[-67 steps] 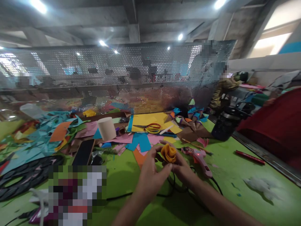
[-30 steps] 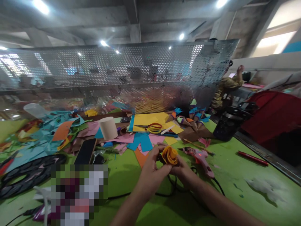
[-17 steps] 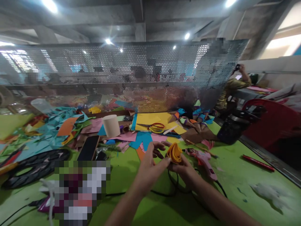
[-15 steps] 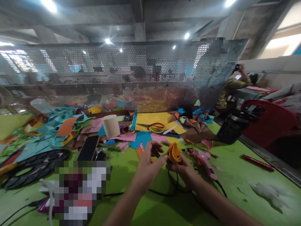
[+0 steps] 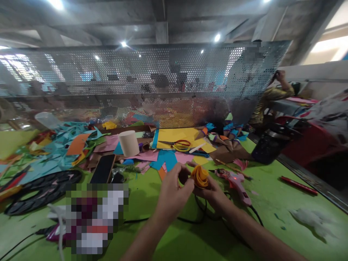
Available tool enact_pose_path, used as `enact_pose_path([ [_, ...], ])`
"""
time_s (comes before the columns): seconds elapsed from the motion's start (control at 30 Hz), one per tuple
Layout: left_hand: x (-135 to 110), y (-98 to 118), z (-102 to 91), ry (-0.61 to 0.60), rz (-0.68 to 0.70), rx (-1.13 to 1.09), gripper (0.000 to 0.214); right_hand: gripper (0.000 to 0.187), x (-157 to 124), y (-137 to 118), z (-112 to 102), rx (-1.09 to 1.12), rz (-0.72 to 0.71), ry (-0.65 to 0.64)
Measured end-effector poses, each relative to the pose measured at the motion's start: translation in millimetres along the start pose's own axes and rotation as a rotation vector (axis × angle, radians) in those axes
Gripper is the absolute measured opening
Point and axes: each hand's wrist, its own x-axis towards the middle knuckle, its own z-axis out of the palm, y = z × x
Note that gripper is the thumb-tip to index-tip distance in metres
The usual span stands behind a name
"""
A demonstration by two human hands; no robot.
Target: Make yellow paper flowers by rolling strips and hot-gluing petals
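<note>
- The green table (image 5: 272,217) runs out of view at the bottom and on both sides. Its far half is buried under craft litter.
- The perforated metal screen (image 5: 136,83) stands along the far edge. What lies behind it is only dim shapes you cannot make out.
- A heap of paper scraps (image 5: 54,152) covers the far left, mostly blue, orange and pink.
- A pixelated block (image 5: 95,217) near your left forearm hides whatever lies there.
- A co-worker (image 5: 272,98) sits past the screen's right end with an arm raised, partly hidden by it.
- A black cut-out shape (image 5: 40,188) lies flat at the left, its edge lost under the scraps.
- A yellow sheet (image 5: 176,136) lies by the screen with scissors (image 5: 178,145) on it.
- Your left hand (image 5: 172,190) is curled, thumb and forefinger closed onto the left side of the flower.
- Your right hand (image 5: 214,194) grips the flower from below. Its fingertips are mostly hidden behind the petals.
- A phone (image 5: 103,168) lies face up, left of your hands.
- A pink glue gun (image 5: 236,181) lies just right of your hands, its black cord (image 5: 201,214) looping under your wrists.
- A beige cup (image 5: 128,143) stands upright beyond the phone.
- A red pen (image 5: 298,185) lies well apart, near the right edge.
- The orange paper rose (image 5: 199,176) sits between your hands, held above the table, near the middle.
</note>
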Motion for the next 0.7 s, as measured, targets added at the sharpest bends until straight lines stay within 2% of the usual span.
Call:
enact_pose_path([
  [0.2, -1.0, 3.8, 0.1, -0.018, -0.004, 0.023, 0.007, 0.081, -1.3, 0.3, -0.7, -0.001, -0.014, -0.032],
  [0.4, -1.5, 4.8, 0.9, -0.028, -0.018, -0.049, 0.012, 0.076, -0.7, 3.4, -1.4, -0.026, -0.048, -0.047],
  [0.7, -1.5, 7.1, 1.1, -0.061, -0.014, -0.087, 0.026, 0.082, -0.7, -0.8, 2.1, 0.024, -0.032, -0.078],
])
